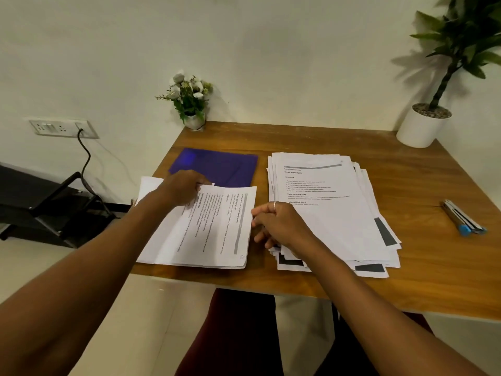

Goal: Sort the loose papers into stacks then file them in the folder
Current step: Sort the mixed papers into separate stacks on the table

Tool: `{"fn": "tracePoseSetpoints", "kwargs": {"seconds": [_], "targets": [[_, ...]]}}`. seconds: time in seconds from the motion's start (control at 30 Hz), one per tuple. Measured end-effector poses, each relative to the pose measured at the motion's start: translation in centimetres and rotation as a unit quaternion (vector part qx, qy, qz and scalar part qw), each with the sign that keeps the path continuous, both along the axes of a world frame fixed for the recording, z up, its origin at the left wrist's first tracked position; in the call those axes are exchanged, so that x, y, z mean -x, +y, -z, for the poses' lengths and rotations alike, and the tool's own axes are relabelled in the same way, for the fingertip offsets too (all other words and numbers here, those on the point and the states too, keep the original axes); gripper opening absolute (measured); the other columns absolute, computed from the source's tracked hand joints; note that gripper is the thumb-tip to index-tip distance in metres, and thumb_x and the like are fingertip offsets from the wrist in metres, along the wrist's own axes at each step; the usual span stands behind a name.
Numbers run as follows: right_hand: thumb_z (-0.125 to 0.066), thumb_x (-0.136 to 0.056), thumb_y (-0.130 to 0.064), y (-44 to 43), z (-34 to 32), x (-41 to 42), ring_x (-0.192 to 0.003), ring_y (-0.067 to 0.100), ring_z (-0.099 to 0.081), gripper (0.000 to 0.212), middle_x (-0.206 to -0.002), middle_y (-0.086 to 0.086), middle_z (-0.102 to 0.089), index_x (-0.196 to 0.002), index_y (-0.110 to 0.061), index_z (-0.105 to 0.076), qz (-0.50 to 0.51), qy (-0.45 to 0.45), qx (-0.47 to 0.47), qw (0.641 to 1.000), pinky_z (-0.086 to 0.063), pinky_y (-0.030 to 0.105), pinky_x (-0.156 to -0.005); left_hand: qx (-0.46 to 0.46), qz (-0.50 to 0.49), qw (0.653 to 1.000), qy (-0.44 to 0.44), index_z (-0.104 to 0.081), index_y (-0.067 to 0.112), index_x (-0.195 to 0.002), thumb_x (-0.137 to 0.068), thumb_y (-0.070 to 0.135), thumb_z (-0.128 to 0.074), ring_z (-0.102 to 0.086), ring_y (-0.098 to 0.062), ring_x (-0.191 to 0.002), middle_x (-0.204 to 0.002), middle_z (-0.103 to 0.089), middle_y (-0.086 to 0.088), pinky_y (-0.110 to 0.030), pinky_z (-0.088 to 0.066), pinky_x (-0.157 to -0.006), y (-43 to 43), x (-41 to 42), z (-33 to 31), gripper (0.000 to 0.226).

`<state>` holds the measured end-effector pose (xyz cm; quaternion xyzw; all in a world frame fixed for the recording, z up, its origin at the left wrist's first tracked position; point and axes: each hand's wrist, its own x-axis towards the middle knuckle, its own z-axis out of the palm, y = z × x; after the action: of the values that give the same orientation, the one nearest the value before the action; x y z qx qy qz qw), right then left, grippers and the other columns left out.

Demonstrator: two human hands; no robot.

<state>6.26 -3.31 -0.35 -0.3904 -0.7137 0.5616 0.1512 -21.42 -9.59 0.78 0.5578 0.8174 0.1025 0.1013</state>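
Reading from left to right, we see a wall socket (63, 128) from which a black cable (86, 161) drops to a black rack (40, 204) standing off the left edge of the bench (420, 183).

A small flower pot (193, 119) sits at the bench's far left corner, against the wall. Just in front of it lies the folder (219, 166), closed and flat, its left edge close to the bench's left edge.

The sideways stack (211, 229) lies near of the folder, covering the folder's near edge. Its text runs sideways, and its far left corner hangs over the bench's left edge.

The left grip (183, 189) curls its fingers round the far edge of this stack. The right grip (276, 222), fingers curled, meets the stack's right edge and lies over the near left corner of the loose pile (325, 213); we cannot tell whether it pinches anything.

A narrow strip of bare wood separates the stack from the loose pile, whose sheets fan out unevenly at the near and right edges. A wider band of wood lies between the pile and the pens (463, 221), and another runs along the bench's near edge.

A potted plant (423, 127) stands at the far right corner.
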Motion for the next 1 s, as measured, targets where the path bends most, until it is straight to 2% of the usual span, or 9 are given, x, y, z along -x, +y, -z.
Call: {"fn": "tracePoseSetpoints", "kwargs": {"seconds": [0.03,0.1,0.17,0.3,0.43,0.5,0.6,0.77,1.0], "targets": [[-0.061,-0.100,-0.025,-0.1,0.1,-0.1,-0.065,0.025,-0.075,0.011,-0.080,-0.006,-0.077,-0.094,-0.027,-0.070,0.000,-0.006,-0.003,1.000,-0.062,0.040,-0.062,-0.002,-0.003,1.000,0.014,-0.074,0.019,-0.122,-0.101,0.002,-0.049,-0.064,-0.020,-0.097,-0.112,-0.073,-0.001,-0.035,-0.052,-0.087,0.0,-0.1,0.2,0.037],[-0.061,-0.099,-0.022,-0.2,0.1,-0.3,-0.059,0.019,-0.073,0.014,-0.077,-0.009,-0.075,-0.091,-0.029,-0.071,0.006,-0.010,-0.008,1.000,-0.059,0.030,-0.053,0.008,-0.018,0.998,0.055,-0.071,0.025,-0.127,-0.100,0.005,-0.056,-0.059,-0.028,-0.118,-0.125,-0.069,-0.003,-0.055,-0.040,-0.109,0.1,-0.5,0.4,0.037],[-0.061,-0.099,-0.022,0.0,0.2,-0.6,-0.059,0.011,-0.069,0.016,-0.076,-0.010,-0.074,-0.093,-0.029,-0.073,0.023,-0.014,-0.032,0.999,-0.054,0.022,-0.054,0.021,-0.030,0.995,0.091,-0.067,0.031,-0.131,-0.097,0.009,-0.061,-0.048,-0.032,-0.131,-0.133,-0.061,-0.003,-0.059,-0.028,-0.115,0.4,-1.2,0.4,0.041],[-0.062,-0.098,-0.031,1.1,0.2,-1.9,-0.082,0.005,-0.067,0.015,-0.090,-0.016,-0.071,-0.095,-0.027,-0.077,0.077,0.000,-0.102,0.992,-0.050,0.017,-0.069,-0.025,-0.017,0.994,0.104,-0.066,0.031,-0.132,-0.095,0.013,-0.066,-0.043,-0.031,-0.137,-0.145,-0.054,-0.003,-0.055,-0.027,-0.112,1.0,-3.7,-0.3,0.041],[-0.064,-0.096,-0.022,3.6,-0.1,-5.1,-0.090,0.005,-0.065,0.013,-0.094,-0.016,-0.069,-0.090,-0.032,-0.071,0.152,-0.003,-0.156,0.976,-0.045,0.014,-0.068,-0.082,0.025,0.995,0.056,-0.073,0.027,-0.119,-0.097,0.016,-0.065,-0.056,-0.027,-0.124,-0.133,-0.064,-0.002,-0.053,-0.038,-0.106,3.1,-8.0,-1.2,0.026],[-0.068,-0.093,-0.019,5.1,0.2,-6.8,-0.103,0.014,-0.065,0.012,-0.107,-0.007,-0.070,-0.096,-0.030,-0.072,0.196,-0.025,-0.192,0.961,-0.050,0.023,-0.082,-0.102,0.037,0.994,-0.003,-0.075,0.024,-0.114,-0.098,0.023,-0.065,-0.063,-0.022,-0.113,-0.123,-0.069,0.000,-0.052,-0.047,-0.103,4.2,-10.6,-1.5,0.019],[-0.074,-0.090,-0.026,7.0,0.6,-9.1,-0.128,0.024,-0.050,0.021,-0.134,0.001,-0.062,-0.111,-0.030,-0.072,0.263,-0.125,-0.259,0.921,-0.033,0.043,-0.107,-0.104,0.030,0.990,-0.094,-0.074,0.021,-0.119,-0.097,0.034,-0.065,-0.066,-0.015,-0.101,-0.121,-0.072,0.001,-0.042,-0.055,-0.095,5.6,-14.3,-1.3,0.027],[-0.078,-0.090,-0.026,8.8,0.8,-11.7,-0.135,0.028,-0.045,0.040,-0.144,0.004,-0.056,-0.128,-0.026,-0.066,0.293,-0.141,-0.215,0.921,-0.036,0.048,-0.113,-0.025,0.032,0.997,-0.069,-0.063,0.024,-0.135,-0.086,0.051,-0.076,-0.062,-0.023,-0.116,-0.132,-0.065,-0.002,-0.039,-0.052,-0.098,7.4,-18.2,0.8,0.057],[-0.074,-0.092,-0.010,9.2,0.6,-12.6,-0.117,0.027,-0.064,0.028,-0.130,0.007,-0.068,-0.119,-0.015,-0.072,0.332,-0.038,-0.226,0.915,-0.058,0.048,-0.095,-0.005,0.015,1.000,0.000,-0.055,0.029,-0.143,-0.079,0.052,-0.082,-0.054,-0.028,-0.125,-0.137,-0.057,-0.006,-0.044,-0.048,-0.105,8.0,-19.2,1.7,0.073]]}}
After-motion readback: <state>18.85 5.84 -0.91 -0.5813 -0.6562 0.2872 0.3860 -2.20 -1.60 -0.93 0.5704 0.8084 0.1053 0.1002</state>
